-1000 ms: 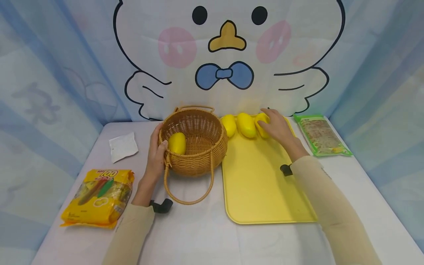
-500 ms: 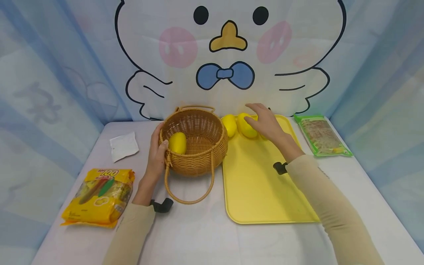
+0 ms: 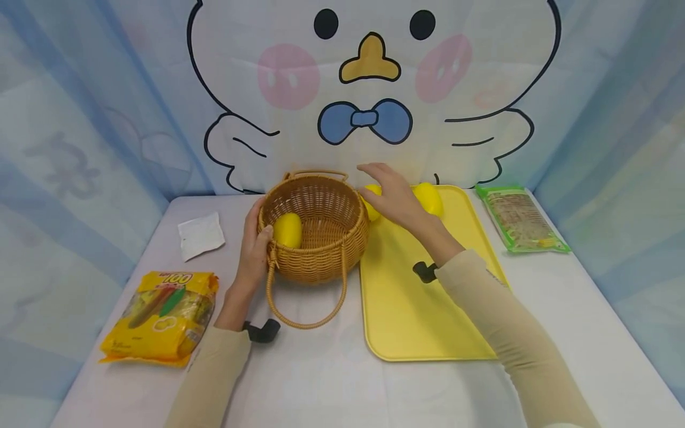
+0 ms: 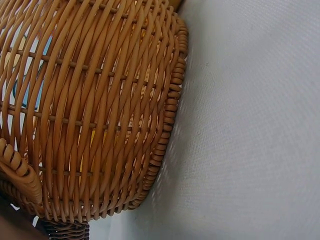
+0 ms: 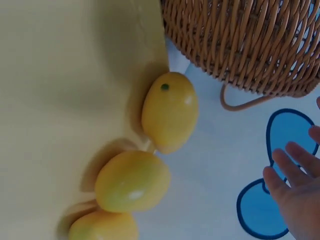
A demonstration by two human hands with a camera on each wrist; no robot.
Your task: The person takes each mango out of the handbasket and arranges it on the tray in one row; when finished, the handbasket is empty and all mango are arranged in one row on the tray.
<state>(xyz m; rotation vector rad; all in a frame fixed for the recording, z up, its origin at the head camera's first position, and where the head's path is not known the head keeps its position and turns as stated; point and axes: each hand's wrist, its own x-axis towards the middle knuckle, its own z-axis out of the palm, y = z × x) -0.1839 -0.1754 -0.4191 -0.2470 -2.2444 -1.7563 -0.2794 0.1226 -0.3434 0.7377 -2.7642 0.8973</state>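
My left hand [image 3: 253, 252] grips the left side of a round wicker basket [image 3: 316, 267], thumb over its rim. One yellow mango [image 3: 288, 230] lies inside it against the left wall. My right hand [image 3: 395, 199] is over the far end of a yellow tray [image 3: 417, 315], fingers spread and holding nothing. Three mangoes lie in a row there: the left mango [image 5: 170, 112] nearest the basket, the middle mango [image 5: 132, 181], hidden by my hand in the head view, and the right mango [image 3: 429, 199]. The left wrist view shows mostly the basket's weave [image 4: 95, 100].
A yellow snack bag [image 3: 160, 318] lies at the left, with a small white packet [image 3: 201, 236] behind it. A green-edged food pack [image 3: 521, 219] is right of the tray. The basket's handle [image 3: 306, 326] hangs forward onto the white table. A printed curtain [image 3: 369, 148] stands behind.
My right hand has left the right-hand mango and moved left across the row, fingers opening out. That mango is in view again. The left hand and basket have stayed in place.
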